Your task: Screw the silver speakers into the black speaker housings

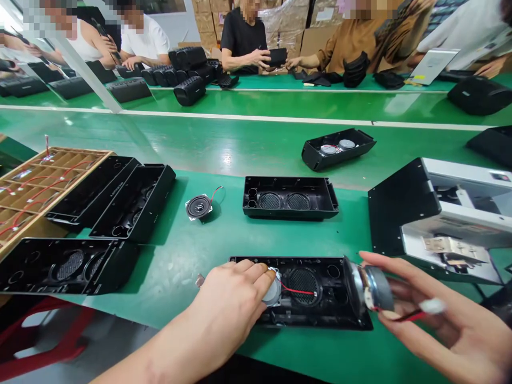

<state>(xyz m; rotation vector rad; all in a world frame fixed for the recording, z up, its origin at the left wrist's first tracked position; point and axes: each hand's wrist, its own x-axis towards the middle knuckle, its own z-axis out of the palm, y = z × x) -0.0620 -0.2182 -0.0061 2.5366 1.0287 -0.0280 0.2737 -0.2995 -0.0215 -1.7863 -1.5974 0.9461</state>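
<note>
A black speaker housing [312,314] lies open-side up at the near edge of the green bench [192,250]. My left hand [232,301] presses a small speaker driver [273,292] with a red wire into the housing's left opening. My right hand [432,314] holds a second driver [370,290] by its metal magnet, just past the housing's right end, its red wire and white plug trailing across my fingers. The housing's right grille opening [303,281] holds no driver.
Another empty housing [290,198] and a loose driver [199,206] lie further back. Several housings [108,200] and a cardboard tray [36,184] stand at left. A black-and-white machine [432,213] sits at right. A housing with drivers [338,148] rides the conveyor. Several people work opposite.
</note>
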